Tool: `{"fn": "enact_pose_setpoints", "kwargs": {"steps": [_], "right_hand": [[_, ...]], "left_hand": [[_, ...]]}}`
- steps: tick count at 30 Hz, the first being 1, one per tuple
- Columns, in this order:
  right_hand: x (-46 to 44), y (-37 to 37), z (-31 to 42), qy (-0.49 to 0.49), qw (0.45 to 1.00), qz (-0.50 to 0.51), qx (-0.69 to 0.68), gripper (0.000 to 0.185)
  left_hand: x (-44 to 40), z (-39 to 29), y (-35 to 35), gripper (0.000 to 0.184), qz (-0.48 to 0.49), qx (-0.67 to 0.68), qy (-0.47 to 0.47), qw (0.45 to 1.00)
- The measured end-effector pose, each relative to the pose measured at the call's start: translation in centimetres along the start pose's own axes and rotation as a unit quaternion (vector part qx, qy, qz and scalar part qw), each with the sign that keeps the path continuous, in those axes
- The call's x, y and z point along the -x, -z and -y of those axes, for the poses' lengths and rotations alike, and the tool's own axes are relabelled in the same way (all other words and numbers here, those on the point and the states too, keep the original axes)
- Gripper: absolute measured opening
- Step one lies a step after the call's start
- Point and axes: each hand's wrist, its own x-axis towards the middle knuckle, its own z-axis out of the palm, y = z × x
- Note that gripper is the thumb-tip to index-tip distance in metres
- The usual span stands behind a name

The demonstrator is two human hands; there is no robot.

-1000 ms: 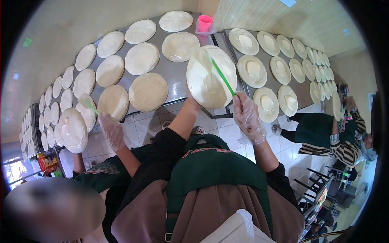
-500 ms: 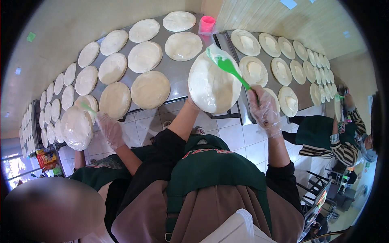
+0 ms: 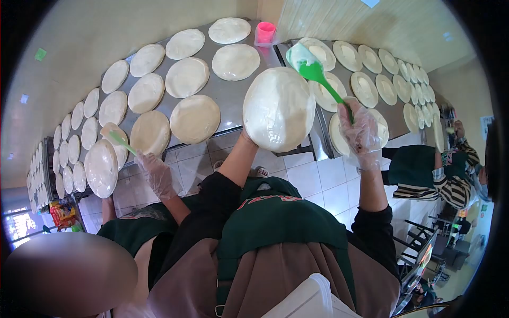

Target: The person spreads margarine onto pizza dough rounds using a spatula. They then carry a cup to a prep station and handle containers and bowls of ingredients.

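Observation:
A round dough disc (image 3: 278, 108), coated on top with glossy white spread, is held up from below by my left hand (image 3: 249, 139). Most of that hand is hidden behind the disc; only the wrist side shows. My right hand (image 3: 363, 130), in a clear plastic glove, is wrapped round the handle of a green spatula (image 3: 321, 78). White cream covers the spatula's blade, which is just off the disc's upper right edge.
Rows of similar discs lie on the left metal table (image 3: 231, 98) and the right table (image 3: 389, 108). A pink cup (image 3: 265, 33) stands at the back. At left, a co-worker's gloved hand (image 3: 159, 172) holds another spatula; another person (image 3: 424, 169) stands at right.
My right hand and the green spatula have moved right, taking the blade off the disc. The disc has turned a little. At left, the co-worker's spatula and disc have shifted.

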Motion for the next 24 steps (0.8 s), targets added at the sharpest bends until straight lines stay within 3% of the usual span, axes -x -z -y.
{"fn": "enact_pose_setpoints", "kwargs": {"steps": [1, 7, 12, 14, 18, 20, 21, 23, 24], "right_hand": [[0.2, 0.0, 0.4, -0.029, 0.998, 0.001, -0.054, 0.013], [1.4, -0.6, 1.0, -0.026, 0.998, 0.064, -0.009, 0.016], [1.4, 0.1, 0.3, -0.071, 0.997, 0.040, -0.004, 0.016], [1.5, 0.2, 0.7, -0.092, 0.995, 0.042, -0.024, 0.016], [1.6, -0.3, 1.3, -0.019, 0.997, 0.044, -0.061, 0.016], [1.5, -0.3, 1.1, -0.008, 0.997, 0.065, -0.045, 0.016], [1.3, -0.2, 0.6, -0.031, 0.997, 0.070, -0.021, 0.017], [1.3, -0.1, -0.4, -0.051, 0.996, 0.077, 0.002, 0.018], [1.4, -0.2, -0.9, -0.074, 0.995, 0.066, -0.010, 0.017]], "left_hand": [[0.0, 0.0, 0.0, 0.056, -0.008, -0.006, 0.001, 1.000], [-0.2, -0.1, 0.0, 0.054, -0.025, -0.048, -0.009, 0.998], [0.4, 0.0, -0.4, 0.053, -0.015, -0.062, -0.043, 0.997], [0.4, 0.1, -0.4, 0.074, -0.033, -0.062, -0.033, 0.997], [0.3, 0.2, 0.1, 0.074, -0.023, 0.037, 0.007, 0.999], [0.7, 0.4, 0.1, 0.056, 0.012, -0.053, -0.016, 0.998], [0.6, 0.5, 0.0, 0.056, 0.014, -0.053, -0.017, 0.998], [0.5, 0.9, -0.3, 0.063, -0.094, -0.221, -0.052, 0.969], [0.3, 0.8, -0.5, 0.063, -0.094, -0.221, -0.053, 0.969]]}}
